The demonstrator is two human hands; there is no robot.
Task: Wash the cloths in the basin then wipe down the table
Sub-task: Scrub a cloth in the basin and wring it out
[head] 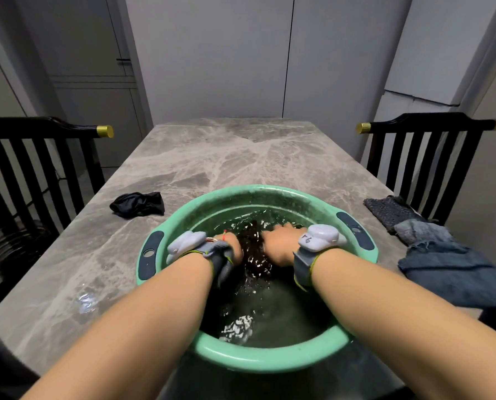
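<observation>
green basin [258,360] sits at the near end of the marble table [241,157], part full of dark water w/ glare on top; the table's near edge is mostly hidden by the basin & arms. both forearms reach in over the near rim. a dark wet cloth [254,252] is bunched in the water mid-basin btw the two hands, mostly under the surface, so its shape & colour are hard to read. right hand [280,243]: knuckles up, fingers curled down into the wet cloth, gripping it; fingertips lost in the folds. left hand [233,244]: only a bit of its back shows, against the wet cloth; the rest is behind the wrist strap & under water, so can't tell if it grips or just presses. each wrist has a pale grey tracker on a strap: left tracker [186,244], right tracker [319,236] w/ a handwritten mark, too small to read for sure. black cloth [138,204] lies crumpled on the table left of the basin, apart from it. at the table's right edge: a dark knit cloth [388,210] farther back, blue cloths [448,269] piled nearer, draping off the edge, lower part cut by the right forearm. small puddle [86,303] left-front of the basin. black slatted chairs either side, left chair [39,174] & right chair [420,160], both cut off by the frame.
</observation>
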